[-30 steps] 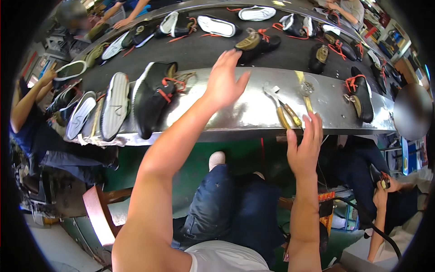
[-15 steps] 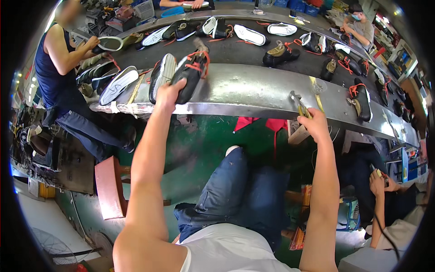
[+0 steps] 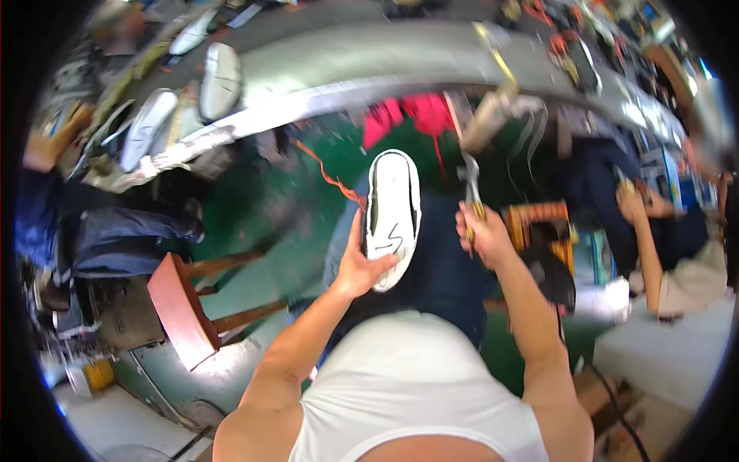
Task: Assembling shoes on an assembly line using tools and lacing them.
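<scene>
My left hand (image 3: 360, 266) is closed around the heel end of a shoe (image 3: 394, 202), held over my lap. Its white sole with a dark scribbled mark faces up toward me, and an orange lace (image 3: 331, 181) trails off to the left. In my right hand (image 3: 486, 232) is a pair of pliers (image 3: 472, 179), gripped by yellowish handles with the metal jaws pointing away from me. The pliers are apart from the shoe, to its right.
A metal-edged bench (image 3: 346, 65) runs across the far side, with shoes (image 3: 220, 81) on it. Red cloth (image 3: 427, 115) hangs below its edge. A reddish-brown stool (image 3: 181, 312) stands left. Co-workers are at both sides; one person's hands (image 3: 635, 202) show at right.
My left hand has brought the shoe from the bench back over my lap and turned it sole up. My right hand has drawn the pliers nearer. The view has tilted down.
</scene>
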The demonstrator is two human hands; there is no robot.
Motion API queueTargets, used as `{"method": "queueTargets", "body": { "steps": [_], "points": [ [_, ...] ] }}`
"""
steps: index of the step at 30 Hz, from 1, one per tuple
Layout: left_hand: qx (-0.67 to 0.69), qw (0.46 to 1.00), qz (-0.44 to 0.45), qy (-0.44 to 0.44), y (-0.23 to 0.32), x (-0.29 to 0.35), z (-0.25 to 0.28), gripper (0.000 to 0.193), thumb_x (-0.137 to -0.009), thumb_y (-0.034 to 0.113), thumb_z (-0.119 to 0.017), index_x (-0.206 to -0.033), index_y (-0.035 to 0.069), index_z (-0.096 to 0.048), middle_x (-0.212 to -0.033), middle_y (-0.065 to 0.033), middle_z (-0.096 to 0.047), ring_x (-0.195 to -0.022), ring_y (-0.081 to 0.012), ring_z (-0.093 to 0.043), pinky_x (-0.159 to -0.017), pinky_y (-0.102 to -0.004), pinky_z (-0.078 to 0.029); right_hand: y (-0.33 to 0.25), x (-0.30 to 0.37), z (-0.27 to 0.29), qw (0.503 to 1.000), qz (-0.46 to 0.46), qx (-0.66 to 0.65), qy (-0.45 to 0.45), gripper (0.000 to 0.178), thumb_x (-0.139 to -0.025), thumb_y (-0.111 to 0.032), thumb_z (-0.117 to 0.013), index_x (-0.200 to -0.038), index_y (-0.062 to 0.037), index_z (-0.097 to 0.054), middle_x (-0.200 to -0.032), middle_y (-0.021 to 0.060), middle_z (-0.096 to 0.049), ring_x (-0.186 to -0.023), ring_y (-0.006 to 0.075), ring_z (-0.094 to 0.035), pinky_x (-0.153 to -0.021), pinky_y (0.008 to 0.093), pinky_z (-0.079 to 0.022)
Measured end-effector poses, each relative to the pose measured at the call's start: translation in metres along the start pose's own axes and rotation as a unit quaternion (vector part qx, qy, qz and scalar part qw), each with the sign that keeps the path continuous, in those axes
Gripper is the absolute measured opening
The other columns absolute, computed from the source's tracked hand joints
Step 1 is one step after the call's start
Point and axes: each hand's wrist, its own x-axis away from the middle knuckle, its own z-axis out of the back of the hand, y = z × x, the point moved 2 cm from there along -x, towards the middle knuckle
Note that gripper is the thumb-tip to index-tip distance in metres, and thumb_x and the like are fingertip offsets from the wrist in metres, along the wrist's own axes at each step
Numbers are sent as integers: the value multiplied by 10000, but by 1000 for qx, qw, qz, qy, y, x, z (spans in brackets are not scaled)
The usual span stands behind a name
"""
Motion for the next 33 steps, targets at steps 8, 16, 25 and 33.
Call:
{"method": "queueTargets", "body": {
  "steps": [8,16,25,33],
  "points": [
    [-561,804,79,-182,26,-64,-45,898,-808,511,-738,-1418,-63,-412,-1151,-317,-630,-1090,-413,-628,-950,-446,-489,40,26,23,998,-24,29,44,276,-956,-184,-597,-1178,-30,-541,-803,30,-577,-556,81,-484,-478,224,-397],
    [-97,943,233,-215,-24,-129,-61,767,-837,313,-783,-1432,1,-415,-1251,-131,-602,-1136,-204,-581,-984,-324,-454,27,72,9,974,32,221,22,285,-944,-222,-604,-1116,6,-598,-746,56,-639,-681,136,-604,-657,295,-488],
    [-153,959,-63,-232,50,-71,-30,681,-956,368,-621,-1488,52,-336,-1515,-163,-306,-1413,-273,-291,-1163,-384,-206,-3,97,-22,970,-44,150,-186,415,-1003,-154,-526,-1366,37,-466,-1217,115,-641,-1065,165,-628,-927,316,-500],
    [-234,949,-117,-179,64,-47,-8,570,-990,322,-571,-1459,48,-396,-1493,-211,-391,-1398,-330,-366,-1163,-403,-230,-28,96,-53,956,-196,-45,-212,311,-1004,-123,-528,-1276,27,-512,-1111,77,-618,-996,184,-626,-885,353,-536]
  ]
}}
